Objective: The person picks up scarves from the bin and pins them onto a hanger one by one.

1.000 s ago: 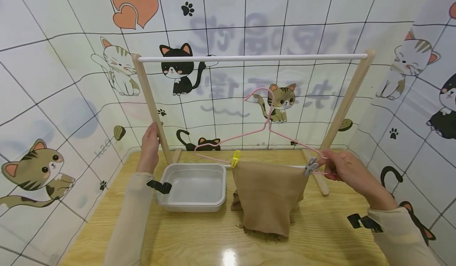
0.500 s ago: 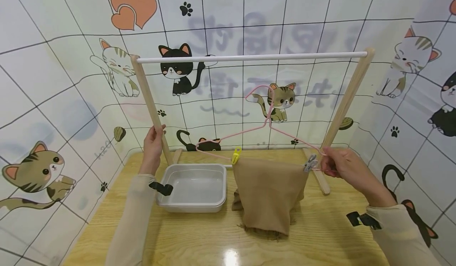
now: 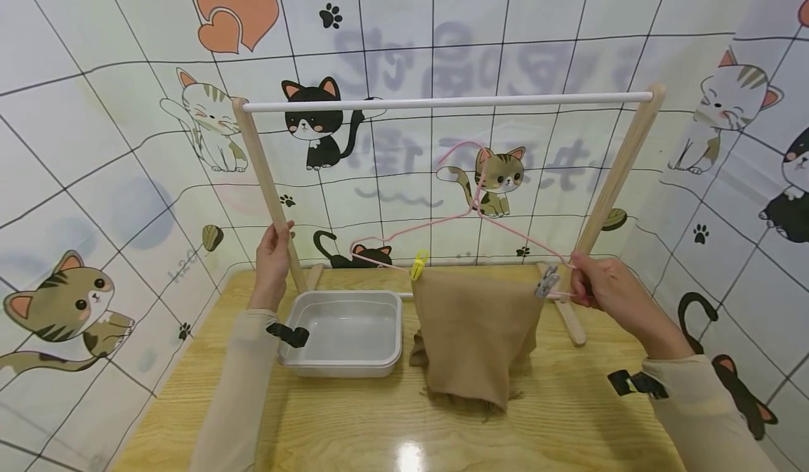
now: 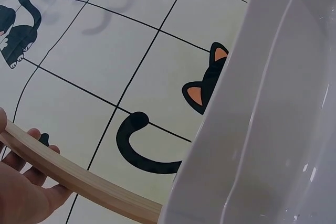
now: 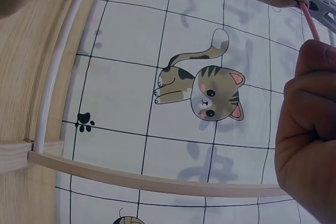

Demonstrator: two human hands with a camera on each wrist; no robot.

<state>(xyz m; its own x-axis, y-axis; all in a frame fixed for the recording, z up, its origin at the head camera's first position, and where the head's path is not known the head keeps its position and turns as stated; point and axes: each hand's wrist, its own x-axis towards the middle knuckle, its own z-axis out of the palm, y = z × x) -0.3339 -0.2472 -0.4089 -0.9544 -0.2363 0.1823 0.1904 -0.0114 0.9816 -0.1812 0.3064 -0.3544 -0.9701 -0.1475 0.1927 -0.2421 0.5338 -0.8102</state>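
Observation:
My left hand (image 3: 272, 268) holds the left wooden post (image 3: 262, 170) of a small drying rack; in the left wrist view its fingers (image 4: 32, 176) wrap round the wood. With curled fingers my right hand (image 3: 609, 293) grips the right end of a pink clothes hanger (image 3: 430, 225). From the hanger's lower bar hangs a brown fringed cloth (image 3: 477, 338). A yellow clothespin (image 3: 418, 265) pins its left corner, a grey clothespin (image 3: 547, 282) its right. The hanger's hook stands below the white rod (image 3: 442, 102), apart from it. The hand hides the hanger's right tip.
A pale plastic basin (image 3: 344, 335) stands on the wooden table (image 3: 341, 416), beside the left post. The rack's right post (image 3: 616, 173) rises behind my right hand. Cat-patterned sheeting (image 3: 392, 71) encloses the back and sides.
The hanger and cloth have risen slightly, and the hanger's right end has shifted a little left with my right hand. My left hand stays on the post.

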